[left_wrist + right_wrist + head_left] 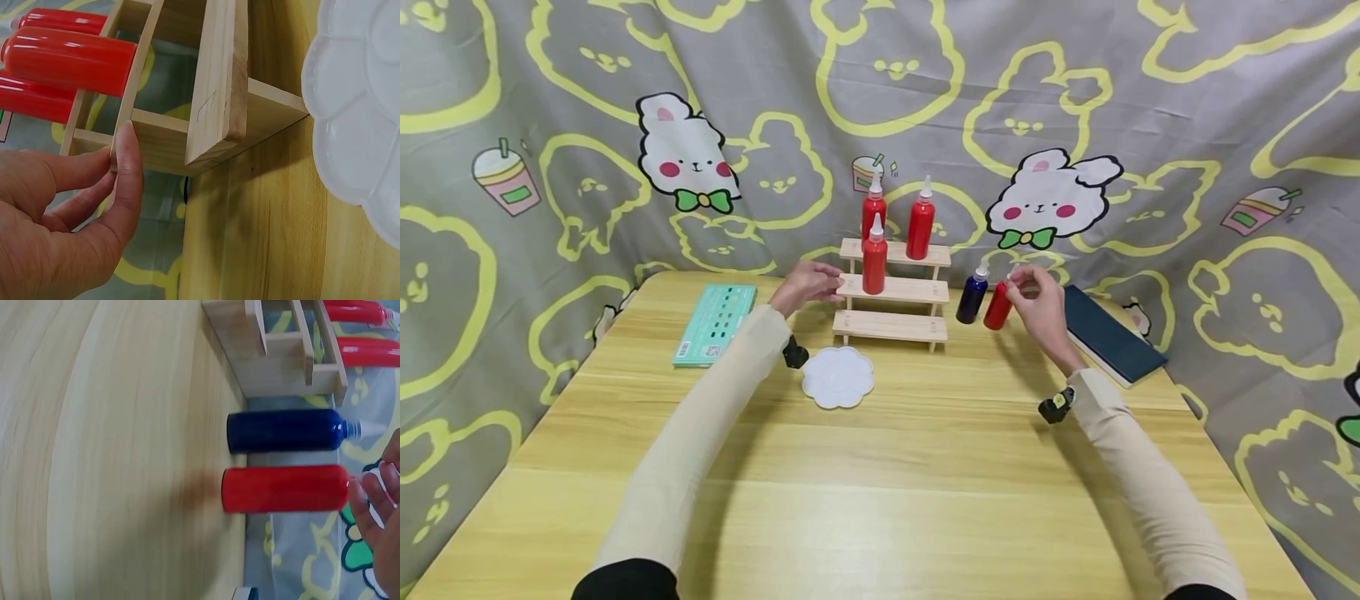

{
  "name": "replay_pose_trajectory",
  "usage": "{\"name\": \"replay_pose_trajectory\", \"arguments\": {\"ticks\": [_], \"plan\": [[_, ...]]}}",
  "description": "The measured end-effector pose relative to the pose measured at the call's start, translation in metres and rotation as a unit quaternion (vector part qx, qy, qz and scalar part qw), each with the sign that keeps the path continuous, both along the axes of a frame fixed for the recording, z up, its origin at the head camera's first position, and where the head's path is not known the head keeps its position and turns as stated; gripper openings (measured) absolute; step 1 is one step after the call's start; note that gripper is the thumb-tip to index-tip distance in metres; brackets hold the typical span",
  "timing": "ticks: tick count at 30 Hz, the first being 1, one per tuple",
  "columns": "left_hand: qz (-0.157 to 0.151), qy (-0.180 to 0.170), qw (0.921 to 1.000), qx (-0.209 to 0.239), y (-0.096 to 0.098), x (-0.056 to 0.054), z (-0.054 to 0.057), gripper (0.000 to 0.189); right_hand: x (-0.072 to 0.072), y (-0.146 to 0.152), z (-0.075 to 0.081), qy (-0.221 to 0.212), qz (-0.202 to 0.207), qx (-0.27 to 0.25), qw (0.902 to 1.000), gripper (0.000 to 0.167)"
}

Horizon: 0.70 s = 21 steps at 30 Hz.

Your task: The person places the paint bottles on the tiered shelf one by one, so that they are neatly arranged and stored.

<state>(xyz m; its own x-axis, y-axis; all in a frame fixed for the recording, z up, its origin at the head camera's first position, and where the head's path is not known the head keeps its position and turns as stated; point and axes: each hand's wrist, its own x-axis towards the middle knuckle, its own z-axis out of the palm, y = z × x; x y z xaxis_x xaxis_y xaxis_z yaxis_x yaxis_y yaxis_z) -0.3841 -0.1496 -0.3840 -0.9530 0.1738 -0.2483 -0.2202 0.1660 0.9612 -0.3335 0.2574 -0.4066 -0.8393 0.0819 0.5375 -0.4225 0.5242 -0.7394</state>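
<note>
My left hand (808,286) pinches the left end of the middle step of a three-tier wooden display stand (891,326), thumb on one side and fingers on the other (128,169). With its fingertips my right hand (1042,308) holds a red squeeze bottle (284,489) by its nozzle end, which the fingers mostly hide. That bottle is upright; whether its base touches the table I cannot tell. Close on its left stands a dark blue squeeze bottle (972,297). On the stand, one red bottle (874,265) occupies the middle step and two more (921,229) the top step.
A white flower-shaped palette (838,377) lies in front of the stand. Left of it is a flat mint-green box (715,325). At the right back lies a dark blue notebook (1112,333). A patterned cloth (775,83) hangs behind the wooden table (880,492).
</note>
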Motion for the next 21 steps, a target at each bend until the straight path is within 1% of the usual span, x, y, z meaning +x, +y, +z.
{"name": "replay_pose_trajectory", "arguments": {"ticks": [4,8,12,15,17,21], "plan": [[0.0,-0.004,1.0,0.007,-0.001,0.0,0.0,0.044,-0.002,0.007,-0.003,-0.004,-0.015,-0.009,0.9998,0.019],[0.0,-0.007,1.0,0.002,-0.002,-0.001,-0.001,0.043,0.003,0.008,-0.001,-0.028,-0.013,-0.018,0.9994,0.027],[0.002,-0.009,1.0,0.004,-0.002,-0.002,-0.002,0.043,0.014,0.006,0.008,-0.068,0.015,-0.021,0.9973,0.036],[0.006,-0.01,0.9999,0.008,-0.002,-0.002,-0.002,0.043,0.019,0.005,0.013,-0.096,0.037,-0.025,0.9944,0.042],[0.007,-0.011,0.9999,0.006,-0.001,-0.002,-0.002,0.043,0.018,0.006,0.013,-0.109,0.048,-0.031,0.9923,0.046],[0.009,-0.008,0.9999,0.006,0.0,-0.001,-0.001,0.044,0.01,0.01,0.009,-0.127,0.067,-0.047,0.9885,0.053]]}}
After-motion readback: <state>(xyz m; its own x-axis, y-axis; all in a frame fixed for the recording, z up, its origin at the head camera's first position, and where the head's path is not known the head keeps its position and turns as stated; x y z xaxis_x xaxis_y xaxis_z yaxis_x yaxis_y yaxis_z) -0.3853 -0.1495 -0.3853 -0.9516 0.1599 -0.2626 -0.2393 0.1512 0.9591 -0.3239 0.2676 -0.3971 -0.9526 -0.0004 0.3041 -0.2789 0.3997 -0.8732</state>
